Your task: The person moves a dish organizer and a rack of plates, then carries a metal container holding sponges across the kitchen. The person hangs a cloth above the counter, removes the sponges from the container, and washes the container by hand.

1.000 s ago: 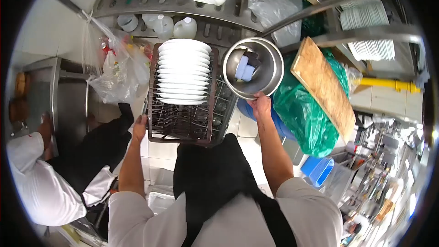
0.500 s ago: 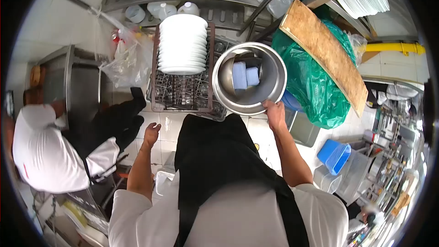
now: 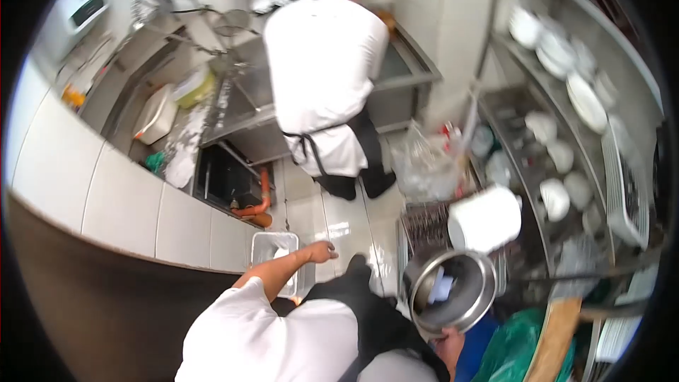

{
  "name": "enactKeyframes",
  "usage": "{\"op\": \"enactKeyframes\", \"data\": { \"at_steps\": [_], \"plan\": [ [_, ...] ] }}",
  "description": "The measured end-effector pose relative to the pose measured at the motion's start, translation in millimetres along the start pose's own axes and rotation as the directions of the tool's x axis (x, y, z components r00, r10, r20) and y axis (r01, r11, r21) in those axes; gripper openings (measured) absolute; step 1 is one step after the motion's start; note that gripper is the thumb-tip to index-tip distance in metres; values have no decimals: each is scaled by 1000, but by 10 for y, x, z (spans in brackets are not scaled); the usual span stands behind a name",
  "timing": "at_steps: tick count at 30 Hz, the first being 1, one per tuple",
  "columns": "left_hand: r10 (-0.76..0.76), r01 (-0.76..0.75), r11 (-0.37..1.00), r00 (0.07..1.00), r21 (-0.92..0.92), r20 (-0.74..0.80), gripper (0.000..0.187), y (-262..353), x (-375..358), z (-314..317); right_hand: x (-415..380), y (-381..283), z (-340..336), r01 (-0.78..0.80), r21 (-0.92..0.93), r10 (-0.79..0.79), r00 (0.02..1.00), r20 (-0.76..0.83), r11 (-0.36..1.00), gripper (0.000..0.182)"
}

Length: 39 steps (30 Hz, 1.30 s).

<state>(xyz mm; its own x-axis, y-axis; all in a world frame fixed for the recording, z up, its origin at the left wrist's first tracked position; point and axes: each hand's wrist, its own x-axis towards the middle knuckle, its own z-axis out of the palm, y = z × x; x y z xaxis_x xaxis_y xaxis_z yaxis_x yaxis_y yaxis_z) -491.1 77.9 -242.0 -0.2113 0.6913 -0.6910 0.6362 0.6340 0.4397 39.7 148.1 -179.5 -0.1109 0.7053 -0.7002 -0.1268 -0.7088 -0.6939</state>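
My right hand point(image 3: 448, 345) grips the near rim of a large stainless steel bowl point(image 3: 475, 304). Inside it are a smaller metal vessel and pale blue blocks point(image 3: 440, 288) that look like sponges. The bowl sits against a brown dish rack point(image 3: 428, 225), which bears a tall stack of white plates point(image 3: 486, 219). Away to the left, my left hand point(image 3: 322, 251) hangs over the floor, fingers loosely curled and slightly apart, with nothing visible in it. Below that hand is a white plastic bin point(image 3: 267, 242).
A co-worker point(image 3: 318, 64) in a white shirt stands at the steel sink counter point(image 3: 244, 124), back turned. Shelves point(image 3: 544, 78) with white dishes line the right side. A green plastic bag point(image 3: 523, 346) and a wooden board point(image 3: 555, 332) lie at the lower right. A tiled wall point(image 3: 120, 201) borders the left.
My view has swung left toward the co-worker and sink. The bowl and rack now appear at the lower right. My right hand still holds the rim; my left hand remains free.
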Motion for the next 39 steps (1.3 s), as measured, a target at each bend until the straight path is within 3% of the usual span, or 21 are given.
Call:
{"op": "enactKeyframes", "data": {
  "at_steps": [2,3,4,5,6,8,9,12,13,14,15,16,17,18,19,20,23,25,30,34,39],
  "plan": [
    [22,-23,1000,993,-3,-114,56,-215,-18,-117,-119,-200,409,21,2,-21,1000,13,1000,40],
    [55,-54,998,995,11,-84,53,-434,119,-189,-254,-353,624,37,-84,-33,998,49,996,48],
    [72,-68,997,982,29,-175,51,-443,14,-311,-383,-506,843,58,-168,-44,995,86,984,56],
    [20,-28,998,988,-47,-156,49,-447,-78,-481,99,-187,531,294,-396,-222,950,217,870,44],
    [30,-41,998,977,-45,-210,49,-564,-45,-587,588,140,213,515,-555,-389,857,338,653,33],
    [52,-64,997,952,-31,-302,49,-922,-25,-838,238,-295,863,189,-460,-165,982,93,868,24],
    [-4,-42,992,934,-121,-358,48,-1057,-70,-1064,57,-434,1184,8,-367,-17,1000,-21,930,21],
    [-100,-59,956,857,-289,-506,44,-1635,-177,-1802,397,-278,1448,-80,-223,79,997,-13,972,17],
    [-87,-103,950,817,-293,-570,40,-1885,-143,-2130,301,-326,1784,-160,-24,160,987,-13,987,16],
    [15,-150,980,710,-130,-704,32,-1845,-336,-2529,320,-292,1783,-168,-40,168,986,4,985,16],
    [2,-254,936,694,-242,-720,28,-1743,-604,-3019,385,-299,1765,-180,-77,183,983,34,981,16],
    [88,-307,948,500,-81,-861,27,-1816,-674,-3367,460,-322,1871,-193,-123,205,975,89,973,17],
    [-47,-341,903,530,-263,-847,25,-1947,-693,-3762,316,-510,2065,-299,-228,319,946,57,927,20],
    [-43,-303,937,398,-176,-916,23,-2073,-666,-4124,376,-443,2113,-306,-218,319,947,28,927,21],
    [-76,-332,922,351,-200,-933,24,-1928,-809,-4505,488,-341,2142,-307,-199,313,950,-2,931,21],
    [-17,-341,933,272,-113,-962,27,-1833,-904,-4888,582,-250,2165,-303,-176,302,953,-33,937,22],
    [39,-479,877,126,-26,-991,31,-1490,-1064,-5904,736,-4,2238,-216,39,215,976,11,976,19],
    [90,-452,887,-30,93,-996,34,-1284,-1095,-6495,876,17,2464,-201,82,199,980,24,976,19],
    [45,-266,962,-83,66,-996,41,-821,-1360,-7350,1325,-179,3238,-225,10,223,968,113,974,19],
    [4,-68,998,-131,13,-991,42,-821,-1659,-7873,1749,-441,3770,-218,-72,229,948,222,973,19],
    [-96,-33,995,-158,-92,-983,50,-1104,-1842,-8389,2035,-939,4581,-131,-138,170,930,326,982,20]
  ]
}}
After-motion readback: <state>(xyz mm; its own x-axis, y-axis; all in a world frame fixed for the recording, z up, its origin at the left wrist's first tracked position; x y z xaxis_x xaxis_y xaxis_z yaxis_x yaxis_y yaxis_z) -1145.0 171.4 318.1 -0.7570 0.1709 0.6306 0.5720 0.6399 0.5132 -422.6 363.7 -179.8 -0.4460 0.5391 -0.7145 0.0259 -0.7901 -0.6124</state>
